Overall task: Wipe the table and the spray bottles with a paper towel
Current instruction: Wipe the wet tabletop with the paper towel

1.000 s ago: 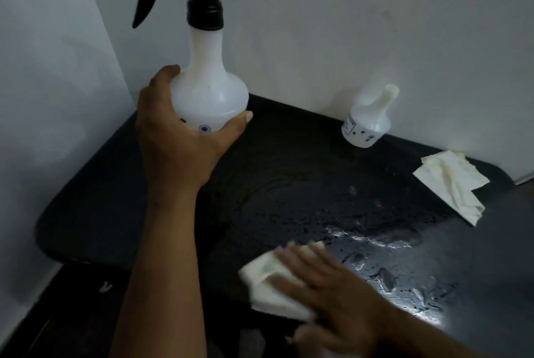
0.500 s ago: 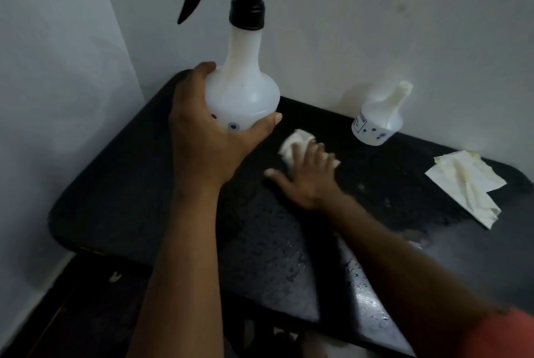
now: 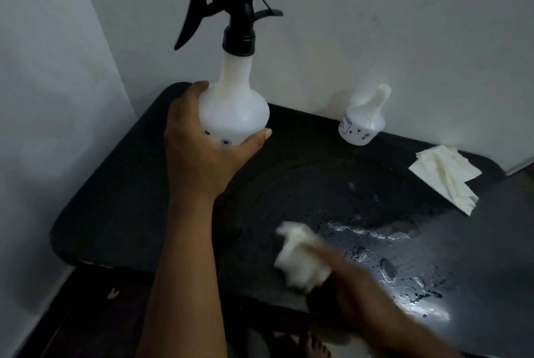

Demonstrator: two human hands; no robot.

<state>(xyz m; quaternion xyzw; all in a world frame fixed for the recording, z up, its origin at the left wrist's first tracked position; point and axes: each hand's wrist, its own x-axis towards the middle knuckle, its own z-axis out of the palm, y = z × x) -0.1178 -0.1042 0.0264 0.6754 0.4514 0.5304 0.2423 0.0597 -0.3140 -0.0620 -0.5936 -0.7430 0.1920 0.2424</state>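
Note:
My left hand (image 3: 199,155) grips the round belly of a white spray bottle (image 3: 234,115) with a black trigger head, holding it upright above the back left of the black table (image 3: 130,198). My right hand (image 3: 346,285), blurred by motion, presses a crumpled white paper towel (image 3: 297,256) onto the tabletop near the front edge. A small white bottle (image 3: 361,123) with a white nozzle stands at the back by the wall.
A second, folded paper towel (image 3: 445,175) lies at the back right of the table. Water (image 3: 390,256) shines on the right half of the top. White walls close in the left and back sides. A bare foot (image 3: 315,346) shows below the front edge.
My right hand has swept the towel from the middle back of the table to the front edge. My left hand still holds the large bottle up.

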